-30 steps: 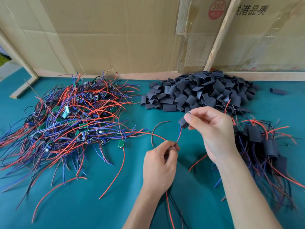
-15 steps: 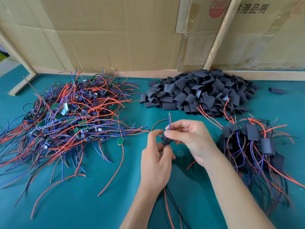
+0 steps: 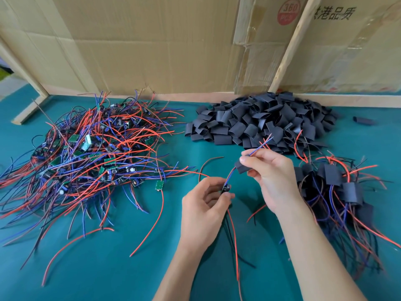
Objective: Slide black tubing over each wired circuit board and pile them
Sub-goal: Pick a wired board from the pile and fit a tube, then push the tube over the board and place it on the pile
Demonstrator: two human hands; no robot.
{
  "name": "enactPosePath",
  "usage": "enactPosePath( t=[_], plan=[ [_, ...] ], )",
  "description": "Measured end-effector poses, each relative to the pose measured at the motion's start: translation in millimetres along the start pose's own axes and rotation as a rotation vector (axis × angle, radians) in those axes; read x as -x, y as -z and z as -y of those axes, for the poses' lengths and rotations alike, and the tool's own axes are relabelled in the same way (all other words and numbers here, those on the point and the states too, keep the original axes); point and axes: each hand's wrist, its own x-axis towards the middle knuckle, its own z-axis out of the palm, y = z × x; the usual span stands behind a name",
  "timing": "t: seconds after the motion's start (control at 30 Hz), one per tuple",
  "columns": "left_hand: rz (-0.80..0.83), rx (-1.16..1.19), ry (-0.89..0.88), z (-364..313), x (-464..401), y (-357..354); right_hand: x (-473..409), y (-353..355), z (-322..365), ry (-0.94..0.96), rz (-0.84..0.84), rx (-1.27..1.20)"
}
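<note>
**Sleeve threaded on the leads, board below it**

Head view: The left hand (image 3: 205, 205) pinched a small circuit board (image 3: 226, 188) between thumb and fingertips, near the middle of the green table (image 3: 130, 268). From the board a red and blue wire pair (image 3: 230, 174) rose up and to the right. The right hand (image 3: 268, 177) was closed on a piece of black tubing (image 3: 241, 168), which sat around this pair; the bare wire ends (image 3: 265, 142) came out above the fingers. So the tubing lay up and right from the board, apart from it, and its long axis followed the wires. The right hand was the nearer one to the tubing, the left one to the board. I judge that the sleeve must travel down along the wires toward the left hand until it covers the board.

At the far edge lay the heap of loose tubing pieces (image 3: 260, 124). Toward the left edge was the pile of bare wired boards (image 3: 86, 153), and at the right edge the pile of sleeved boards (image 3: 338, 187), just beside the right wrist.
</note>
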Motion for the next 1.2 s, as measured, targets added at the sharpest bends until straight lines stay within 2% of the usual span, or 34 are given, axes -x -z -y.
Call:
enactPosePath(
  t=[0.17, 0.27, 0.4, 0.53, 0.7, 1.07, 1.2],
  plan=[
    [-0.043, -0.064, -0.016, 4.1, -1.6, -1.6, 4.7, -5.3, -6.3, -0.007, 0.211, 0.204],
    [-0.094, -0.030, -0.003, 3.3, -1.1, -3.0, 4.3, -4.0, -5.8, 0.027, 0.230, 0.251],
    [-0.079, -0.115, -0.015, 4.7, -1.9, -2.4, 3.5, -0.1, -5.9, 0.040, 0.268, 0.253],
    [-0.106, -0.100, 0.013, 5.7, -2.4, -2.0, 3.3, -1.0, -8.4, 0.034, 0.290, 0.245],
    [-0.157, -0.106, -0.032, 6.3, -3.8, -3.9, 2.0, 0.1, -9.6, 0.030, 0.302, 0.227],
    [-0.162, -0.060, -0.022, 2.3, -2.0, -3.4, 2.0, 0.6, -9.5, 0.035, 0.364, 0.251],
    [-0.167, -0.033, -0.036, -0.8, -0.7, -2.8, 1.8, -0.4, -12.2, -0.044, 0.353, 0.214]
  ],
)
